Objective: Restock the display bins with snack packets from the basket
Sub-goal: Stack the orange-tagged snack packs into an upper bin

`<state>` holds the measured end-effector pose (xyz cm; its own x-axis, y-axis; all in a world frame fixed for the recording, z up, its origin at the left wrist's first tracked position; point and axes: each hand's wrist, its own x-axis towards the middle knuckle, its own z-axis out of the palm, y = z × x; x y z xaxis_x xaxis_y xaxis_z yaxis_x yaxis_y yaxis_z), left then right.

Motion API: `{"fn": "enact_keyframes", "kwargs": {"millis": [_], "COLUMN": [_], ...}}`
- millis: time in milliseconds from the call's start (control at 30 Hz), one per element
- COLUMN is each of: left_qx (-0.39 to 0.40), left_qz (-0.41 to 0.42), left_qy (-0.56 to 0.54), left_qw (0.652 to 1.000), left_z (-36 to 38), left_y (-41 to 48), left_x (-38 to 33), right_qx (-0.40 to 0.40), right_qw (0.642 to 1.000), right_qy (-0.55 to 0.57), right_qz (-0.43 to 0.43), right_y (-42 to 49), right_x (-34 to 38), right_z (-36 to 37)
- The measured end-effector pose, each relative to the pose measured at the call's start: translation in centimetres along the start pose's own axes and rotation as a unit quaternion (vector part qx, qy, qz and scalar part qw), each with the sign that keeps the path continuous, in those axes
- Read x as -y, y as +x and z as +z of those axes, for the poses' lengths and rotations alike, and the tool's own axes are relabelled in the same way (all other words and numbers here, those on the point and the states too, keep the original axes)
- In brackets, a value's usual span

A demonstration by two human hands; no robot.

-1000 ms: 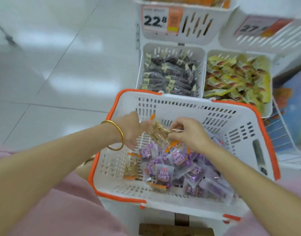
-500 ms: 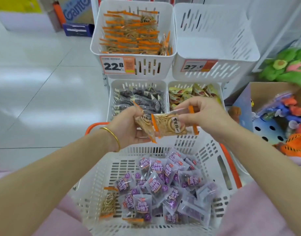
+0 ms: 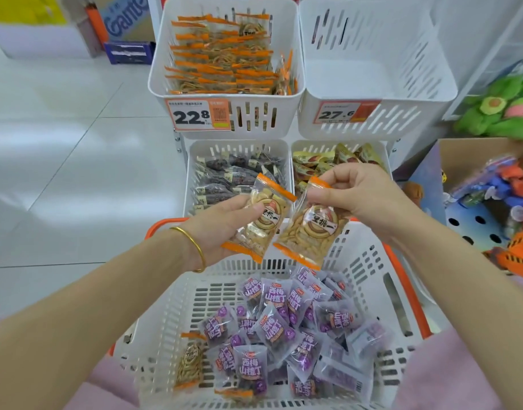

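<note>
Floor: pale glossy tiles run left of a white rack of display bins.
Count in hand: I see two packets, just beside each other above the far rim of the basket (image 3: 369,261).
Left hand (image 3: 221,224): thumb and fingers pinch the left snack packet (image 3: 263,224) at mid-length.
Right hand (image 3: 365,196): fingertips pinch the right snack packet (image 3: 312,233) by its top seal.
Axis: both long axes stand near upright, tops leaning right, printed faces toward me.
Look: clear film, an orange seal strip at each end, a round gold label, pale nuts inside.
Basket contents: purple packets (image 3: 276,328) too overlapped to count, and one orange-sealed packet (image 3: 190,362) flat in the near-left corner.
Bins: I count four. The top-left bin (image 3: 254,119), tagged 22.8, holds stacked orange-sealed packets.
</note>
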<state>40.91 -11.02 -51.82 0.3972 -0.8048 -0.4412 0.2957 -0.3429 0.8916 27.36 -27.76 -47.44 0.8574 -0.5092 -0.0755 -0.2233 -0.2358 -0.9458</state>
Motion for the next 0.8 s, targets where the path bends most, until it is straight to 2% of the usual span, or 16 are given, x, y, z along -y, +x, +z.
{"fn": "enact_keyframes", "kwargs": {"millis": [100,200,367,433,500,533,667,733,800], "left_qx": [0.025,0.062,0.025,0.017,-0.001,-0.008,-0.032,-0.05,-0.067], "left_qz": [0.007,0.037,0.109,0.121,0.126,0.129,0.154,0.172,0.191], "left_qy": [-0.003,0.015,0.125,0.136,0.152,0.165,0.203,0.212,0.228], "left_qw": [1.0,0.997,0.986,0.983,0.98,0.978,0.967,0.961,0.952], "left_z": [0.0,0.9,2.2,2.1,1.7,1.5,0.5,-0.4,-1.2], "left_y": [0.0,-0.4,-0.6,-0.5,-0.5,-0.5,-0.3,0.1,1.0], "left_x": [0.1,-0.2,-0.3,-0.7,-1.2,-1.6,-3.6,-5.5,-8.1], "right_qx": [-0.002,-0.056,-0.036,-0.047,-0.037,-0.008,0.164,0.164,0.128], "right_qw": [0.999,0.997,0.989,0.988,0.991,0.993,0.986,0.986,0.989], "right_qy": [0.007,-0.002,0.14,0.148,0.126,0.111,0.028,-0.038,-0.064], "right_qz": [-0.035,-0.048,-0.022,-0.019,0.015,0.035,0.031,0.002,-0.034], "right_y": [-0.3,-0.2,-0.5,-0.3,0.1,0.3,1.5,2.8,4.5], "right_x": [-0.1,-0.6,-1.1,-0.9,-0.8,-0.7,0.5,1.4,3.0], "right_z": [1.1,2.2,3.8,3.6,2.8,2.2,0.5,0.0,-0.5]}}
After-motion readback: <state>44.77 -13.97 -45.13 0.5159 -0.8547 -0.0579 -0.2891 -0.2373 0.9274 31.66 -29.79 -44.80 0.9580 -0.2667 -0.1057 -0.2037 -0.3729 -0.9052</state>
